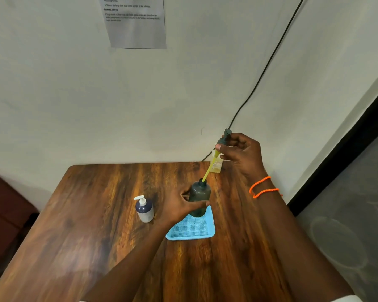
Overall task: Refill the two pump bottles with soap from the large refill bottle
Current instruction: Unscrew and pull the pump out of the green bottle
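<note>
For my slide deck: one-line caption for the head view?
Left hand steadies dark bottle on blue tray; right hand lifts its pump.

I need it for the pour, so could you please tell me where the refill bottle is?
Head view: the refill bottle stands at the table's far right corner by the wall, partly hidden behind the right hand.

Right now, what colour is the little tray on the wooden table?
Light blue plastic tray, with a mesh floor; head view.
</note>
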